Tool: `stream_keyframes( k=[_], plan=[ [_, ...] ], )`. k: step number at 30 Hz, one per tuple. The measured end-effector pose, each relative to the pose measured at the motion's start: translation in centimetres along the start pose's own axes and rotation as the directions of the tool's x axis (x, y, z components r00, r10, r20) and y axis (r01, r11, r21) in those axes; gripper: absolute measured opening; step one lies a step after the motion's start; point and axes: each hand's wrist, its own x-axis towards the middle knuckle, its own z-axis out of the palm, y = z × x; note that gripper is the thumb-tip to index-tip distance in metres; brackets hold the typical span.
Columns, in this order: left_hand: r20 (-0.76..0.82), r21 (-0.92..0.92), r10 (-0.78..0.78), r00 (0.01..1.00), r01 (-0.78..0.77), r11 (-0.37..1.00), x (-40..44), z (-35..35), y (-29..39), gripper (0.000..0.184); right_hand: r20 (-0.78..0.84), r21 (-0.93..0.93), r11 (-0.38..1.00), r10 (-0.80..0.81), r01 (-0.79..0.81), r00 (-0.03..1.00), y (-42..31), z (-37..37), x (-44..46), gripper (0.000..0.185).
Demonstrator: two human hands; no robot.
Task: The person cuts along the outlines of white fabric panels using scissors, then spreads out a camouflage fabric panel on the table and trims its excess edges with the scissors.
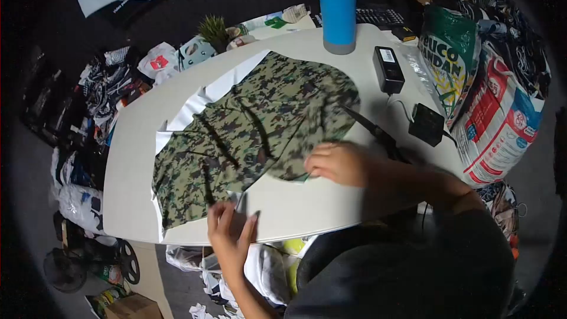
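Note:
A green camouflage cloth [236, 124] with a white underside lies spread and wrinkled over a pale table. At its lower right edge, my right hand [336, 163] has its fingers closed on the fabric, which is blurred and slightly lifted there. My left hand [229, 231] is at the cloth's lower edge near the table front, thumb and fingers apart, fingertips by the fabric. A dark pointed tool, perhaps scissors [378, 132], lies right of the cloth, partly behind my right arm.
On the table [133, 136] stand a blue bottle [338, 9] at the back and two black adapters [388, 71] with cables at the right. Filled bags [496, 118] crowd the right side. A potted plant [213, 29] sits behind the table, with a fan [65, 269] at lower left.

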Motion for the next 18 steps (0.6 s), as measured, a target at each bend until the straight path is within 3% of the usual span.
stream_keyframes(
  k=[1,2,3,5,6,8,11,12,13,14,15,17,18],
  plan=[
    [0.007,-0.008,-0.006,1.000,0.006,1.000,0.6,1.0,-0.2,0.024,0.008,0.002,1.000,0.009,-0.009,1.000,-1.5,-0.8,0.7,0.017],
    [0.048,0.024,0.003,0.999,-0.004,1.000,1.0,2.1,-1.0,0.027,0.145,0.306,0.921,0.207,-0.242,0.968,-3.5,-2.0,1.5,0.014],
    [0.091,0.059,0.012,0.996,-0.018,0.998,1.4,2.7,-1.6,0.030,0.324,0.540,0.700,0.340,-0.468,0.883,-5.1,-3.2,2.0,0.011],
    [0.130,0.126,-0.030,0.991,0.013,0.992,2.7,2.5,-1.8,0.026,0.334,0.628,0.697,0.158,-0.345,0.929,-6.3,-5.2,2.3,0.016],
    [0.133,0.125,-0.030,0.991,0.014,0.992,3.1,2.3,-2.8,0.026,0.336,0.629,0.695,0.161,-0.348,0.928,-6.8,-6.6,2.3,0.016],
    [-0.029,0.417,-0.070,0.997,0.076,0.906,3.4,1.3,-5.6,0.024,0.404,0.763,0.571,-0.055,-0.303,0.913,-7.2,-9.9,1.9,0.014],
    [-0.170,0.307,-0.105,0.980,0.154,0.939,3.6,-2.4,-7.7,0.012,0.526,0.718,0.586,-0.103,-0.376,0.844,-6.2,-14.6,0.3,0.016],
    [-0.228,-0.010,-0.214,0.950,0.218,0.976,2.5,-3.2,-8.3,0.010,0.640,0.665,0.607,-0.162,-0.435,0.751,-5.5,-15.2,-1.1,0.018],
    [-0.247,-0.329,-0.334,0.910,0.246,0.912,2.3,-4.5,-6.7,0.011,0.739,0.603,0.633,-0.215,-0.486,0.638,-5.1,-15.6,-1.6,0.020],
    [-0.213,-0.184,-0.359,0.909,0.323,0.928,1.2,-6.2,-6.8,0.013,0.740,0.602,0.631,-0.210,-0.490,0.639,-4.6,-15.9,-2.0,0.020],
    [-0.202,-0.345,-0.399,0.895,0.316,0.884,0.9,-6.7,-5.0,0.011,0.611,0.718,0.581,-0.263,-0.383,0.747,-4.4,-16.1,-2.0,0.020],
    [-0.044,-0.317,-0.375,0.926,0.343,0.884,-0.5,-5.7,-0.7,0.016,0.299,0.881,0.456,-0.333,-0.125,0.894,-4.2,-16.4,-2.0,0.020],
    [-0.036,-0.320,-0.376,0.926,0.346,0.882,-0.5,-4.2,0.8,0.016,0.126,0.920,0.391,-0.349,0.022,0.929,-4.1,-16.5,-2.0,0.020]
  ],
)
